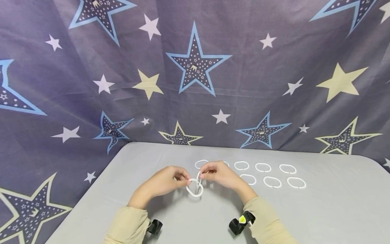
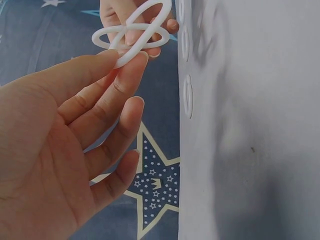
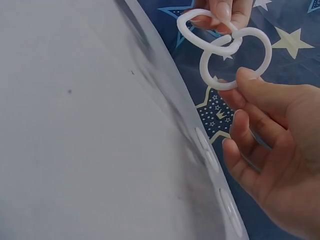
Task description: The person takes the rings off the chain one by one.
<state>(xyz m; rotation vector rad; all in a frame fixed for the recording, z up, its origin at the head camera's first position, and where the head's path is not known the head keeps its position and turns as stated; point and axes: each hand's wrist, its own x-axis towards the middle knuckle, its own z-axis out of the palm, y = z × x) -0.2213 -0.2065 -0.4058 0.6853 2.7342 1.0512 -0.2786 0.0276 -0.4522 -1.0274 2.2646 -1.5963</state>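
My left hand (image 1: pixel 166 179) pinches a white oval ring (image 1: pixel 194 195) between thumb and fingertips. My right hand (image 1: pixel 223 176) pinches a second white oval ring (image 3: pixel 268 56) at its edge. The two rings cross through one another, held above the table between the hands. In the right wrist view a small break in the right-hand ring shows near the crossing, against the left-hand ring (image 3: pixel 185 30). The left wrist view has the left-hand ring tilted upward across the flatter right-hand ring (image 2: pixel 97 37). The other fingers of both hands are loosely bent.
Several more white oval rings, one being the far right ring (image 1: pixel 287 165), lie in two rows on the grey table (image 1: pixel 335 203) behind and right of my right hand, which partly hides some. A star-patterned curtain (image 1: pixel 243 84) hangs behind the table.
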